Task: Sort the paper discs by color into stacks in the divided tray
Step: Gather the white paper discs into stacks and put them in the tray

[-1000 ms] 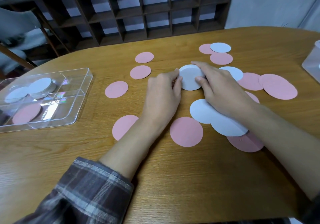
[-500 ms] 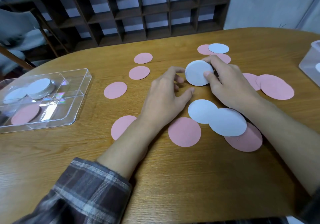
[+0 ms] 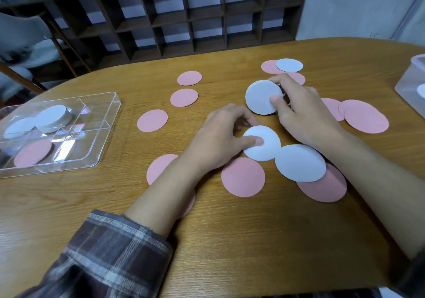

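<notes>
— White discs (image 3: 263, 97), a little bundle of them, sit pinched in the right hand (image 3: 305, 113), tilted up off the table (image 3: 69, 205).
— Why hold them instead of dropping them in the tray?
— My guess is it's quicker to gather one colour first. The left hand (image 3: 220, 141) has its thumb pressed on another white disc (image 3: 264, 145) lying flat, just at six o'clock from the bundle; it isn't lifted yet.
— Wasn't that hand empty?
— Half a second ago it was, fingers spread beside the bundle; since then it has come down onto that disc. The bundle barely shifted.
— And the rest?
— Pink discs (image 3: 243, 176) lie scattered all round. The divided tray (image 3: 108, 122) sits well apart at nine o'clock, with white stacks (image 3: 53, 118) in the far compartments and pink (image 3: 33, 152) in a near one.
</notes>
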### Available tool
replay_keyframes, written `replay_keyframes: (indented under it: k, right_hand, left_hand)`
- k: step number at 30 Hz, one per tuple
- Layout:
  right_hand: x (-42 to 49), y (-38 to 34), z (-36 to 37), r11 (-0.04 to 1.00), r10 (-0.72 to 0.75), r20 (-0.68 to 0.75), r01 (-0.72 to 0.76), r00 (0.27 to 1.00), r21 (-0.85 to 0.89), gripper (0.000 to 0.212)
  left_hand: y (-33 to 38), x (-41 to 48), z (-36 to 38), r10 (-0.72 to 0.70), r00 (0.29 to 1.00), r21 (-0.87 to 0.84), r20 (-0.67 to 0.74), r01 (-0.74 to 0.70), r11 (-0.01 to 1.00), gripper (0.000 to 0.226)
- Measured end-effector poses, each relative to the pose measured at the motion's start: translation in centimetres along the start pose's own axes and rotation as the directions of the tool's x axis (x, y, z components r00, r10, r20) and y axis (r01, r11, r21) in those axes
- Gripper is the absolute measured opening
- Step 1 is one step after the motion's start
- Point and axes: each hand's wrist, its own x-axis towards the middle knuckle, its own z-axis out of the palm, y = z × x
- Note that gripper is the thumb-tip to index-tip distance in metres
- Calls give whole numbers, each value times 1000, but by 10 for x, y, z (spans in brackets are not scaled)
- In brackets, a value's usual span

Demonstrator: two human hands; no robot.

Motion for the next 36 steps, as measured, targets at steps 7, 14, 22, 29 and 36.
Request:
replay_keyframes:
  k: [7,14,22,29,36]
  right_hand:
    - [-2,-2,1,998,-32,3,32,999,48,41]
    - [-6,-9,0,987,-92,41,86,995,136,37]
    - [-7,-8,1,975,-153,56,142,987,171,37]
    - [-10,-13,4,982,-173,114,162,978,97,39]
    - [-8,-16,7,993,-63,245,85,967,-81,56]
  left_hand:
    - [-3,3,-8,-87,967,-173,-239,46,984,10]
    - [-2,2,-7,-10,922,-102,-388,-32,994,9]
    - [-1,3,-4,-68,891,-155,-449,-3,988,13]
    - [-3,3,-4,-88,888,-121,-452,37,992,17]
    - [-3,3,-3,-66,862,-74,-502,34,997,12]
